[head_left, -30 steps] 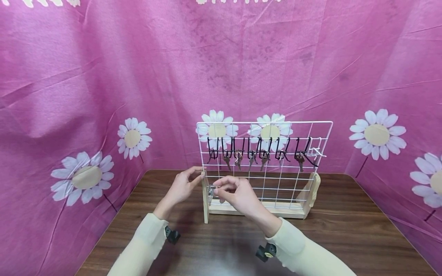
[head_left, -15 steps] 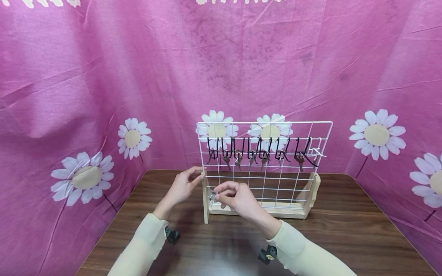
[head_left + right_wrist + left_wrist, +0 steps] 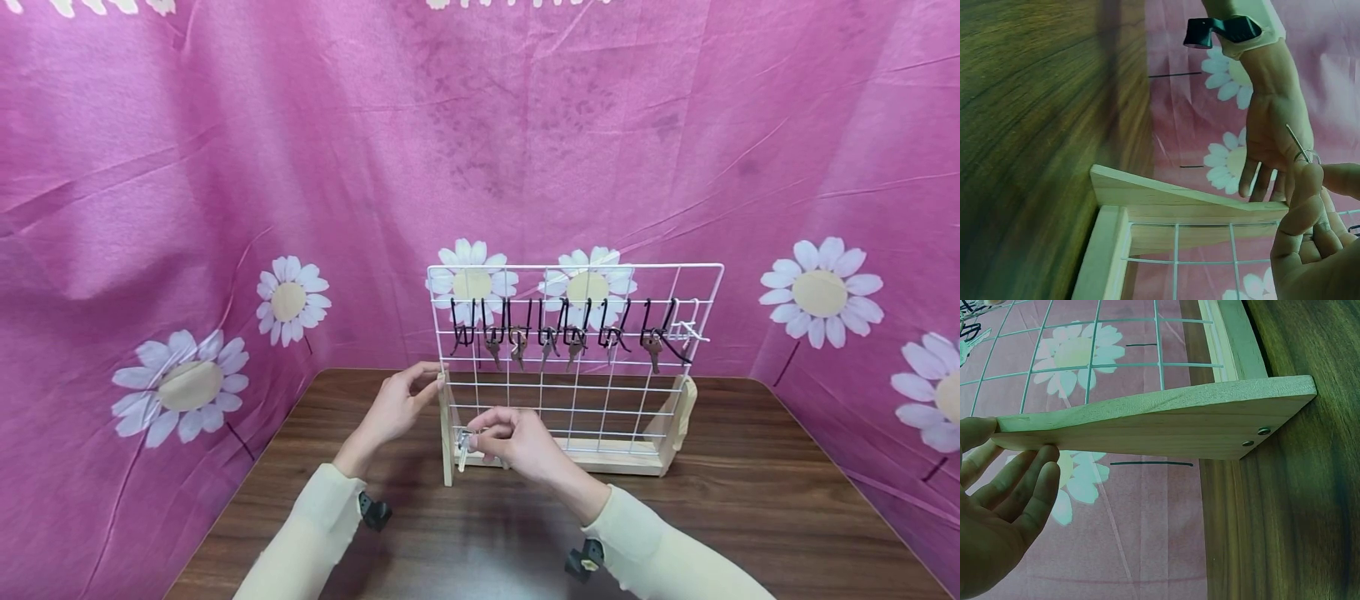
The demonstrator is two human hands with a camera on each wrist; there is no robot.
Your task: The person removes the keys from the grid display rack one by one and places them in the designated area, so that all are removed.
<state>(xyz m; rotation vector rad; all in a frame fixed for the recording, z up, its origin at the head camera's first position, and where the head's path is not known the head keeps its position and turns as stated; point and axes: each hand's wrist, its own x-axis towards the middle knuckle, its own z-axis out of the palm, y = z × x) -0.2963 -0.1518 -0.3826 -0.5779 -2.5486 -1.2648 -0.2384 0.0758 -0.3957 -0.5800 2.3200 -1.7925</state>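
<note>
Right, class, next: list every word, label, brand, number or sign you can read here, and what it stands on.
No text can be read.
Held key: too small to make out any stamp.
Hanging keys: too small as well.
Right wrist device: any marking too small to read.
Wooden side panel: no lettering shows.
Pink cloth: daisies, no lettering shows.

Pretty much a curtained-off booth, can't tell if home or office: pink daisy cloth (image 3: 375,167) hangs beyond and beside the fingers (image 3: 495,415), wood-grain tabletop (image 3: 757,483) below them.
</note>
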